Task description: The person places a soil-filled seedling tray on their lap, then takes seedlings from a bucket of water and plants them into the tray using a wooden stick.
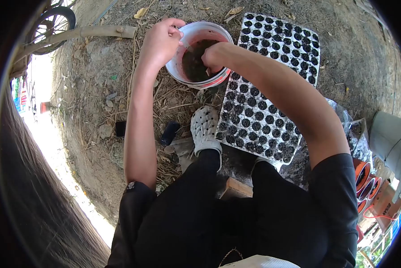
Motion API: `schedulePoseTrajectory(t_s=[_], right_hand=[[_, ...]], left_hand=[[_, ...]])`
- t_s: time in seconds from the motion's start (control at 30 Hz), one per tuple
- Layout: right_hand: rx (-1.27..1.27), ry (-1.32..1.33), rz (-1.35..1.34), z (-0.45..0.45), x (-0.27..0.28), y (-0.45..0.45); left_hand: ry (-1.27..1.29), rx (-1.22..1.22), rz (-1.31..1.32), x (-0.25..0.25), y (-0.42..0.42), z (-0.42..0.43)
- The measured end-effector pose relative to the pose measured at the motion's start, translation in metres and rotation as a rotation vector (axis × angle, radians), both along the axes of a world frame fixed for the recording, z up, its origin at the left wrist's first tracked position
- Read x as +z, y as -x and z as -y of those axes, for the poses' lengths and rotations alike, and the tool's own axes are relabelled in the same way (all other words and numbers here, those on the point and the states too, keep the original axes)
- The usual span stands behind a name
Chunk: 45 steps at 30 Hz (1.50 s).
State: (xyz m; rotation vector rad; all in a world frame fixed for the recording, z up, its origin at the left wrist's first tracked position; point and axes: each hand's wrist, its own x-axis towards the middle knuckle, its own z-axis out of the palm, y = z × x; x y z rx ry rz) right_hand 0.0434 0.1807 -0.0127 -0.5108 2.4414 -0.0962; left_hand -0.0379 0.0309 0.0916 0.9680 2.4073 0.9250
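My left hand (164,39) hovers by the left side of a white bucket (176,73), its fingers loosely bent and apart, with nothing visible in them. My right hand (215,57) reaches down inside the bucket, where its fingertips are mostly hidden. Dark greenish-brown contents (192,62) lie in the bottom, and the inner wall looks reddish. To the right, under my right forearm, a white seedling tray (265,105) has round cells filled with dark soil. A second similar tray (281,38) lies beyond it, at the upper right of the bucket.
My shoe (205,127) stands just below the bucket. Two small dark objects (169,134) lie on the ground left of it. A wooden pole (82,33) and a wheel (59,22) are at upper left. Orange-rimmed pots (366,183) and a cardboard box (385,204) sit at right.
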Motion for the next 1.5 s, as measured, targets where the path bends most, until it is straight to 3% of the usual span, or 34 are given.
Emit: schedulePoseTrajectory(t_s=[0.1, 0.17, 0.3, 0.37, 0.4, 0.47, 0.53, 0.57, 0.6, 0.67, 0.7, 0.8, 0.83, 0.9, 0.97, 1.07, 1.23, 1.43, 1.5], right_hand=[[-0.173, -0.05, 0.032, 0.004, 0.026, 0.005], [-0.226, 0.259, -0.114, -0.007, 0.028, 0.004], [-0.341, 0.365, -0.274, -0.013, 0.089, -0.023], [-0.563, 0.548, -0.32, -0.016, 0.112, -0.045], [-0.564, 0.544, -0.32, -0.019, 0.113, -0.055], [-0.587, 0.817, -0.583, -0.025, 0.114, -0.073], [-0.605, 0.825, -0.698, -0.025, 0.119, -0.094], [-0.62, 0.831, -0.813, -0.026, 0.122, -0.103], [-0.622, 0.825, -0.816, -0.029, 0.122, -0.109], [-0.719, 0.731, -0.814, -0.032, 0.117, -0.121], [-0.744, 0.871, -0.887, -0.034, 0.109, -0.124], [-0.854, 0.936, -0.999, -0.036, 0.113, -0.133], [-0.893, 0.675, -0.923, -0.039, 0.12, -0.139], [-0.962, 0.764, -0.892, -0.04, 0.125, -0.149], [-1.058, 0.988, -0.854, -0.044, 0.124, -0.154], [-1.105, 0.862, -0.813, -0.055, 0.117, -0.162], [-1.223, 1.237, -0.759, -0.061, 0.101, -0.179], [-1.281, 1.38, -0.804, -0.066, 0.1, -0.195], [-1.302, 1.429, -0.869, -0.066, 0.104, -0.198]], left_hand=[[0.002, -0.002, -0.006, 0.004, -0.003, 0.004], [-0.012, -0.002, 0.004, 0.006, -0.002, 0.008], [-0.058, -0.039, 0.013, -0.001, 0.007, 0.013], [-0.099, -0.065, 0.056, -0.005, 0.008, 0.011], [-0.037, -0.105, 0.026, -0.007, 0.007, 0.007], [0.025, -0.146, -0.004, -0.013, 0.004, -0.002], [0.254, -0.277, 0.061, -0.022, 0.002, -0.016], [0.216, -0.346, 0.036, -0.043, 0.008, -0.021], [0.212, -0.35, 0.035, -0.043, 0.007, -0.024], [0.414, -0.596, -0.092, -0.044, 0.003, -0.03], [0.609, -0.59, -0.126, -0.055, 0.006, -0.038], [0.672, -0.69, -0.303, -0.095, 0.019, -0.039], [0.672, -0.695, -0.304, -0.099, 0.021, -0.04], [0.805, -0.736, -0.375, -0.099, 0.022, -0.044], [0.811, -0.748, -0.369, -0.094, 0.021, -0.047], [0.82, -0.752, -0.353, -0.096, 0.02, -0.047], [0.819, -0.748, -0.273, -0.099, 0.025, -0.048], [0.536, -0.643, -0.068, -0.063, 0.022, -0.037], [0.262, -0.443, 0.154, -0.053, 0.019, -0.032]])
